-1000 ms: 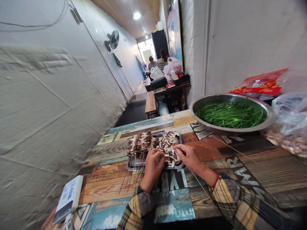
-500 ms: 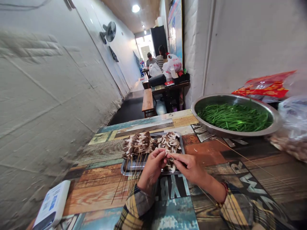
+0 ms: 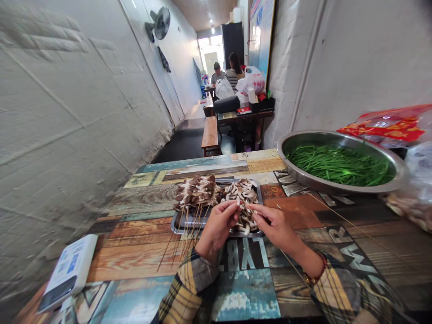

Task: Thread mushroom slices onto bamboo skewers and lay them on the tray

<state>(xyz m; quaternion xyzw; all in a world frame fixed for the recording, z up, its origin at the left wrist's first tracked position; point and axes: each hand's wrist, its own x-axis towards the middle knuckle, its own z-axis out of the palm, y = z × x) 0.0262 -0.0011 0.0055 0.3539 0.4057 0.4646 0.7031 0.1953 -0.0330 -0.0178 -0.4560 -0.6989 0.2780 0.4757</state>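
Observation:
My left hand (image 3: pixel 219 225) pinches a small pale mushroom (image 3: pixel 239 201) between thumb and fingertips, above the near side of a metal tray (image 3: pixel 178 227). Thumb and fingers of my right hand (image 3: pixel 275 225) are closed on a thin bamboo skewer (image 3: pixel 293 264), its back end running under the wrist toward the sleeve. The skewer's tip is close to the mushroom; whether it has pierced it I cannot tell. Loose mushrooms (image 3: pixel 248 193) lie in the tray's right part. On its left, skewered mushrooms (image 3: pixel 197 191) are piled, their sticks pointing toward me over the rim.
A steel basin (image 3: pixel 340 185) of green chives (image 3: pixel 337 164) stands at the right, beside plastic bags (image 3: pixel 420 171). Another skewer (image 3: pixel 351 222) lies on the patterned table (image 3: pixel 135 238). A white device (image 3: pixel 69 272) sits at the left edge. Two people (image 3: pixel 232 74) sit far back.
The view has shifted, so the table's things appear slightly higher or farther right. My fingertips are a little farther apart, and the mushroom and skewer remain held.

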